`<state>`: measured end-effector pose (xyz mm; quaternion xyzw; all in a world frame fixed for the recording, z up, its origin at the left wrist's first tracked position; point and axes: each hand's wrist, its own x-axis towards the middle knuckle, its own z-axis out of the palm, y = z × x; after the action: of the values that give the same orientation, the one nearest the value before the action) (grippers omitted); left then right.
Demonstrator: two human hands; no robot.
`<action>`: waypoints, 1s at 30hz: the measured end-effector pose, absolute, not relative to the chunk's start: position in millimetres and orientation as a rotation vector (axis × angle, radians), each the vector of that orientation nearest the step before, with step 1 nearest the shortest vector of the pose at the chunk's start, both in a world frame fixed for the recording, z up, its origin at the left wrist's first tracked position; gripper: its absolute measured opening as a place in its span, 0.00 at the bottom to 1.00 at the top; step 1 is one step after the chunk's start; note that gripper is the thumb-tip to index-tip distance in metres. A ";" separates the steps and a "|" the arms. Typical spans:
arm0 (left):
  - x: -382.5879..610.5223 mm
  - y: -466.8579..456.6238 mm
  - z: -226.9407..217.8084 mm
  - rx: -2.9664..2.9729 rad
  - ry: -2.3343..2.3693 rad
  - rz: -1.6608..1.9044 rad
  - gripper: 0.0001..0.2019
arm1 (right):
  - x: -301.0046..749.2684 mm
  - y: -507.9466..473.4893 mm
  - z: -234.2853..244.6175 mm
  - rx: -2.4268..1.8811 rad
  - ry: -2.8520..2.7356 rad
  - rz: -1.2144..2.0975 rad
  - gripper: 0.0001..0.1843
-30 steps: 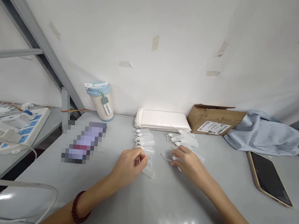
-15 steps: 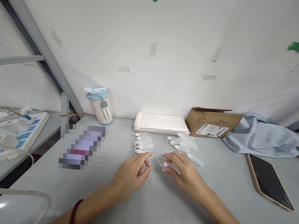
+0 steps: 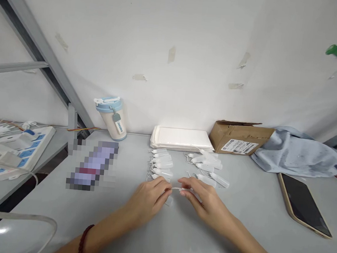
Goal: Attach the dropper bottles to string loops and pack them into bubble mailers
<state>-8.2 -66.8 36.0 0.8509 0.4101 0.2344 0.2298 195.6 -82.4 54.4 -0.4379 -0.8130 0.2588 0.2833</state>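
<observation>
My left hand and my right hand meet in the middle of the grey table, fingertips pinched on the two ends of a small white corded piece. A clear little sleeve lies by my left fingers. Just beyond my left hand is a row of several white corded pieces in clear sleeves. A second, looser group of the same pieces lies beyond my right hand.
Against the wall stand a stack of white sheets, a blue-lidded tumbler, a cardboard box and a blue cloth. A phone lies at the right. A power strip sits far left; a blurred-out object lies left of centre.
My right hand drew a corded piece out of the right group and brought it to the middle. My left hand left the sleeve row and closed on the piece's other end.
</observation>
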 end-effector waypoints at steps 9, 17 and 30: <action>-7.6 -66.3 54.8 1.758 1.171 0.708 0.09 | 195.2 -81.2 60.3 -1.336 -2.024 0.854 0.16; -8.0 -67.1 55.1 1.435 1.021 0.634 0.11 | 191.5 -83.0 58.0 -1.308 -1.903 0.971 0.17; -7.4 -68.3 54.5 1.412 0.988 0.606 0.14 | 190.5 -84.2 56.3 -1.273 -1.717 1.162 0.18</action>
<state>-7.4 -68.3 54.5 0.6120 0.4280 0.2627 0.6109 190.5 -84.2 56.3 -0.4908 -0.6619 0.4481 0.3467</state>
